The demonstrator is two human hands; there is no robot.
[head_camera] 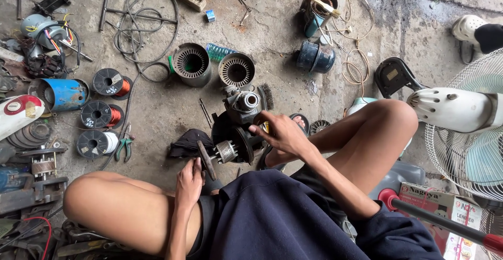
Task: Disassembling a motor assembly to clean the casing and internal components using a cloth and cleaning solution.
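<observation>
The person sits on the concrete floor (173, 108) with knees apart, and the motor assembly (236, 139) lies on the floor between the legs, just in front of the body. Its long axis runs from lower left to upper right: the rotor shaft end with a flat disc (205, 159) points toward the left knee, and the grey housing (242, 103) points away, toward the two round stator cores (212, 67).

The left hand (188, 181) is the grip at the near end. Its fingers are closed around the edge of the disc, so the assembly stretches away from this grip, up and to the right. The right hand (280, 133) rests on the dark middle part of the assembly from the right side, with fingers bent over it and pressing; a full clamp I cannot tell. Both hands touch the assembly, the left one nearer to the body. A dark cloth (184, 142) lies just beside the disc.
</observation>
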